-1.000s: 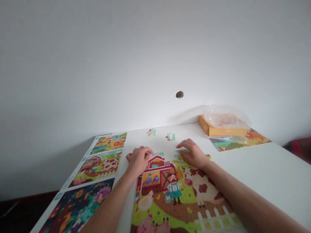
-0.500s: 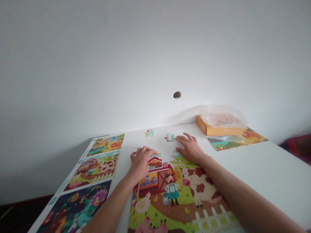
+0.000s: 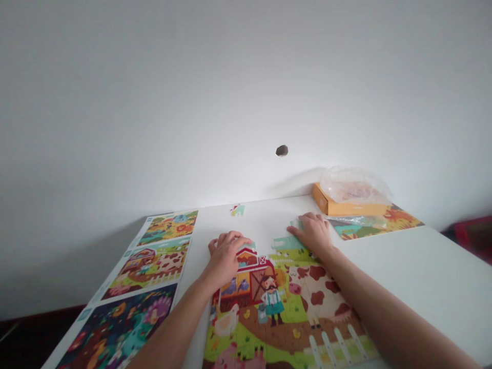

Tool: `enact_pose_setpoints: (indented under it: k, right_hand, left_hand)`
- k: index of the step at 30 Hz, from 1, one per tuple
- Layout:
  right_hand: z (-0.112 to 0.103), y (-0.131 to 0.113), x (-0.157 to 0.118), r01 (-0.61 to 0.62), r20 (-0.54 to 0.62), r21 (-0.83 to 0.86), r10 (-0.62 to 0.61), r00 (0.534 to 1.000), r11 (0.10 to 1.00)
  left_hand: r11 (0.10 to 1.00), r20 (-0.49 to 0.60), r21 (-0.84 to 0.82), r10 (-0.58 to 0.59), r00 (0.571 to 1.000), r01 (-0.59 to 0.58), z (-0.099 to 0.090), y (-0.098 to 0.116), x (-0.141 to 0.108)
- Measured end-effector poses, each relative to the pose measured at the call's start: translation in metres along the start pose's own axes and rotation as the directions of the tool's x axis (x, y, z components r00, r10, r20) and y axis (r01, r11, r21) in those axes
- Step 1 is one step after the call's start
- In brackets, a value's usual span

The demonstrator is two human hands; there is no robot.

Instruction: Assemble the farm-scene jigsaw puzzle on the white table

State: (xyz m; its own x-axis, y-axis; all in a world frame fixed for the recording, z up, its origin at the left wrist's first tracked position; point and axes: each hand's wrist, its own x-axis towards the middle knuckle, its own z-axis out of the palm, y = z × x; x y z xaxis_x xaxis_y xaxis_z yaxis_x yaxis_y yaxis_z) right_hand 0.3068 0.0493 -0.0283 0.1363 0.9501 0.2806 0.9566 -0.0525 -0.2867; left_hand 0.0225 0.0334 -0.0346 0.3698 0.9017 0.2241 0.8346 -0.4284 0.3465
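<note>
Both hands work apart along the ragged top edge of a farmyard jigsaw puzzle point(image 3: 265, 307) laid on a white table point(image 3: 423, 271). The left hand point(image 3: 226, 259), fingers curled, sits just beside the red barn roof and over pale green pieces point(image 3: 246, 247); whether it grips one cannot be told. The right hand point(image 3: 313, 233) lies low and flat, palm down, with its fingers together, touching a second pale green stretch of pieces point(image 3: 285, 243).

The puzzle, showing a barn, a moustached farmer, a spotted cow, a hen and a pig, lies at six o'clock from the hands, and both forearms reach over it. One loose puzzle piece point(image 3: 238, 210) rests at twelve o'clock from the left hand, near the table's far edge. Three printed picture sheets point(image 3: 148, 261) run in a column at nine o'clock. At two o'clock from the right hand, an orange cardboard box point(image 3: 348, 207) sits under a clear plastic bag point(image 3: 354, 185), with a fourth picture sheet point(image 3: 371, 229) beneath them. A small hole point(image 3: 282, 150) marks the white wall point(image 3: 230, 102) beyond.
</note>
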Motion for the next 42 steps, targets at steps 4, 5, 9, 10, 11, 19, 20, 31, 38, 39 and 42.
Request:
enact_pose_setpoints:
  k: [4,5,9,10,11,19,20,31,38,39,42]
  right_hand:
    - [0.003,-0.002,-0.001,-0.064,0.046,-0.040,0.065,0.997,0.997]
    - [0.003,-0.003,0.000,-0.079,0.045,-0.047,0.081,0.996,0.996]
    - [0.007,-0.001,0.001,-0.115,0.056,0.009,0.114,0.992,0.993]
    - [0.008,0.000,0.002,-0.117,0.062,0.049,0.114,0.992,0.992]
    - [0.008,0.001,0.003,-0.113,0.065,0.101,0.106,0.992,0.989]
    - [0.011,0.001,0.005,0.048,-0.089,0.470,-0.006,0.996,0.882]
    - [0.009,-0.001,0.003,0.073,-0.079,0.503,-0.038,0.996,0.861]
    - [-0.019,-0.043,-0.034,0.555,0.052,0.540,-0.683,0.728,0.633]
    - [-0.018,-0.036,-0.030,0.408,0.059,0.642,-0.572,0.818,0.650]
    - [-0.019,-0.035,-0.030,0.396,0.063,0.651,-0.566,0.822,0.648]
    - [-0.019,-0.035,-0.030,0.374,0.075,0.663,-0.554,0.829,0.649]
  left_hand:
    - [1.000,0.001,0.004,-0.004,1.000,0.004,0.000,0.000,0.000]
    - [1.000,0.002,0.007,-0.007,1.000,0.007,0.000,0.000,0.000]
    - [1.000,0.014,0.018,-0.020,1.000,0.020,-0.001,0.001,0.001]
    - [1.000,0.015,0.020,-0.022,1.000,0.021,-0.001,0.001,0.001]
    - [1.000,0.014,0.020,-0.021,1.000,0.021,-0.001,0.001,0.001]
    - [1.000,-0.042,0.024,0.019,0.999,-0.018,0.000,0.001,0.000]
    - [0.999,-0.061,0.021,0.026,0.998,-0.025,0.000,0.001,0.000]
    - [0.926,-0.188,-0.163,0.311,0.932,-0.341,0.000,0.028,-0.004]
    - [0.956,-0.206,-0.210,0.164,0.965,-0.207,-0.003,0.030,-0.002]
    - [0.956,-0.211,-0.210,0.161,0.964,-0.206,-0.004,0.029,-0.001]
    - [0.955,-0.224,-0.209,0.161,0.961,-0.209,-0.006,0.030,-0.001]
